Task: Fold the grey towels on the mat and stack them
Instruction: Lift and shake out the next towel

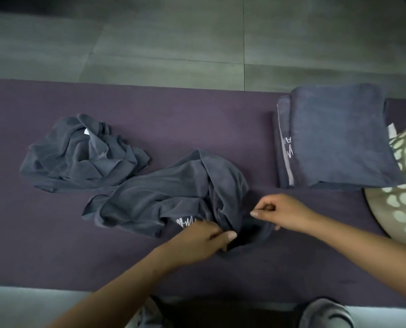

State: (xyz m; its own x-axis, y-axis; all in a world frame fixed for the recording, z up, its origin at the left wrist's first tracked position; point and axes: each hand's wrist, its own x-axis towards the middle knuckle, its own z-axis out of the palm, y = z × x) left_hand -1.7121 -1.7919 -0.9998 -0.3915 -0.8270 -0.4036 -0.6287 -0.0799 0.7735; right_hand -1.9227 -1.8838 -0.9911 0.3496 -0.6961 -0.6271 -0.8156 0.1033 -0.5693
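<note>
While your left hand (198, 240) and right hand (278, 213) both pinch the crumpled towel (173, 197), another crumpled heap (81, 155) and the folded stack (336, 140) flank it on the mat (197, 119).

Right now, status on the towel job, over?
Both hands on the middle towel: left hand and right hand each grip its near edge. Crumpled towel waiting on the left, folded stack on the right. Nothing in the way.

Both forearms outstretched, left grip (205, 237) and right grip (277, 214) pinching (fingers curled).
</note>
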